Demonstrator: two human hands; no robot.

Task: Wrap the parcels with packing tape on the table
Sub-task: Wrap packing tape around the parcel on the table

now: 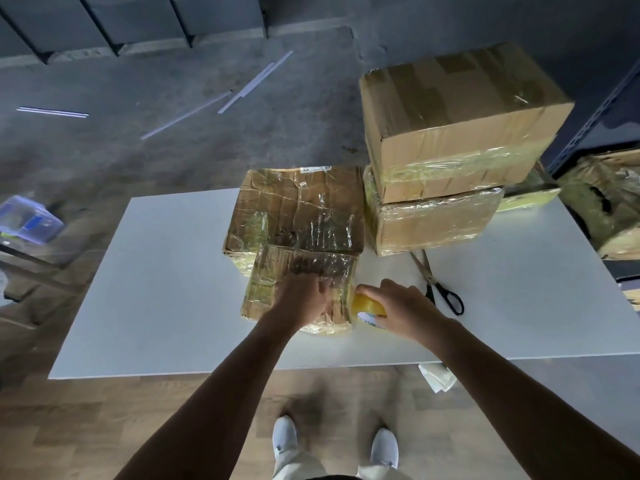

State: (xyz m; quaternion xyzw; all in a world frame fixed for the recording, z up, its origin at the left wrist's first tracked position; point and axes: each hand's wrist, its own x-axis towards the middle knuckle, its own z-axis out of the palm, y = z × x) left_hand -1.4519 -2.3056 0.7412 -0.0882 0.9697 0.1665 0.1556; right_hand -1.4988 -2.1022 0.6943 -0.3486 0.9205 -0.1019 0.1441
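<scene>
Standing in white shoes (284,438) on a wooden floor, at the near edge of a white table (156,289). Pressing the left hand (304,296) palm-down on top of a small tape-wrapped parcel (273,275), with fingers fairly straight and spread over its right half and blurred at the tips. Gripping a yellow roll of packing tape (367,305) with the right hand (400,306), fingers curled over the top of the roll. Holding that roll low over the table, right against the parcel's right edge; not possible to tell whether a strip is running from roll to parcel.

Working on the small parcel near the middle of the table, toward the near edge, touching at its far end a larger flat parcel (304,209) that is also glossy with tape. Sharing the table with two stacked cardboard boxes just right of the flat parcel: an upper box (457,116) banded with tape around its lower part, sitting skewed on a fully wrapped lower box (433,221).

Having black-handled scissors (440,287) lying just right of the right hand, apart from it, blade tips pointing away and reaching close to the lower box.

Facing, beyond the table, a grey floor scattered with thin white strips (256,81), and a clear plastic container (29,220) off to the left.
</scene>
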